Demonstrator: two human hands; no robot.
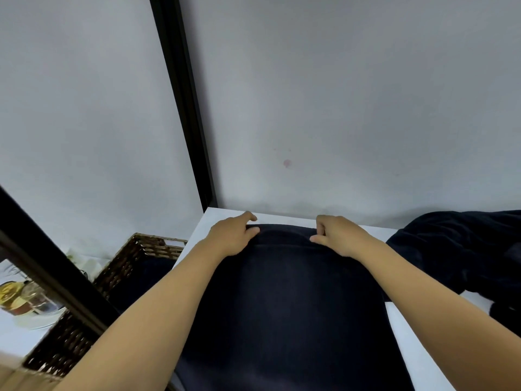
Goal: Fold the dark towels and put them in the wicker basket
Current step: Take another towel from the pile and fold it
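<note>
Dark navy cloth covers most of the white table (406, 334): one dark towel (284, 300) lies spread flat, running from the near edge of the view up to both hands. The left hand (231, 235) grips the towel's far left corner, thumb and fingers pinching the hem. The right hand (335, 234) grips the far right corner in the same manner, fingers curled over the edge with the thumb beneath. The hands are apart, separated by the width of the towel's far hem, which bows slightly between them. Both bare forearms extend over the towel's side edges.

To the right of the right hand, a second dark towel (462, 249) lies bunched in a heap on the table, just beside the spread towel. To the left of the left hand and lower than the table surface stands the wicker basket (121, 269), with dark fabric visible inside it. A black frame bar (50, 263) crosses diagonally in front of the basket and hides part of its rim. Left of the basket, glassware (36, 300) rests on a white surface. Beyond both hands rises a grey wall (338, 108), divided by a black vertical post (183, 103) behind the left hand.
</note>
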